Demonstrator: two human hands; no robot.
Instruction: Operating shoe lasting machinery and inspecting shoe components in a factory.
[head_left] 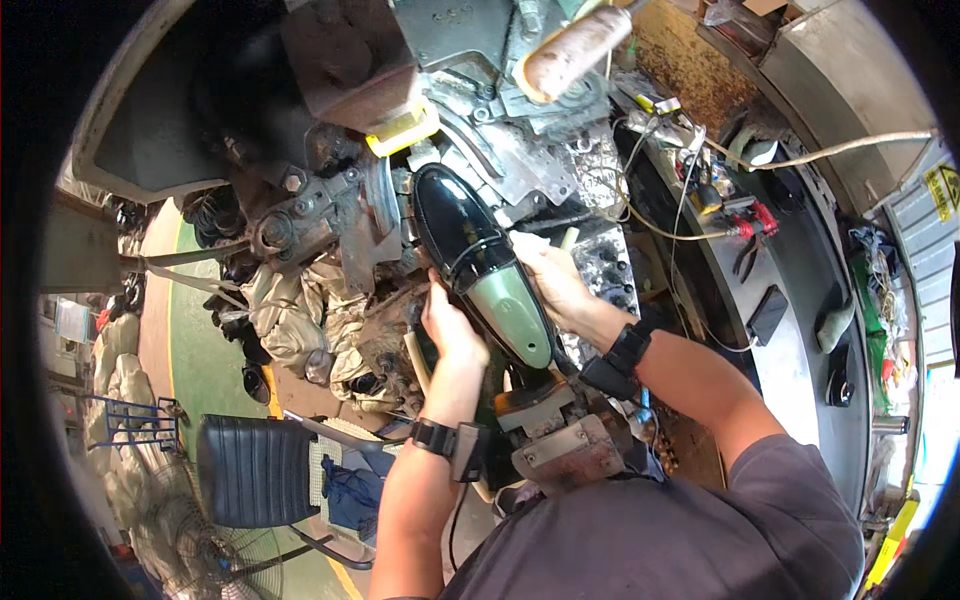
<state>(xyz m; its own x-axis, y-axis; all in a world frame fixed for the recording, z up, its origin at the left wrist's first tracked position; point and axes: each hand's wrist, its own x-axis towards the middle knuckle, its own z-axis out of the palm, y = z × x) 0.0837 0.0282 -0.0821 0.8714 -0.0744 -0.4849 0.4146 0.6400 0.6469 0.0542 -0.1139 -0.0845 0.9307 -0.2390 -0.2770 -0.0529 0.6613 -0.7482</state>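
A glossy black shoe upper (450,220) is stretched over a green shoe last (512,312), its toe pointing away from me. My left hand (452,325) grips it from the left side, fingers partly hidden beneath. From the right, my right hand (558,285) holds the shoe along its flank; something white shows at its fingertips, and I cannot make out what. Just past the toe are the metal parts of a machine (500,165). Below the heel end sits a metal block with an orange-brown pad (530,400).
A lamp-like cylinder (575,55) hangs above the machine. At right, a bench holds red-handled pliers (755,222), cables and a dark phone-like slab (767,315). On the left stand a dark chair (255,470), a fan (205,545) and pale cloth sacks (285,315).
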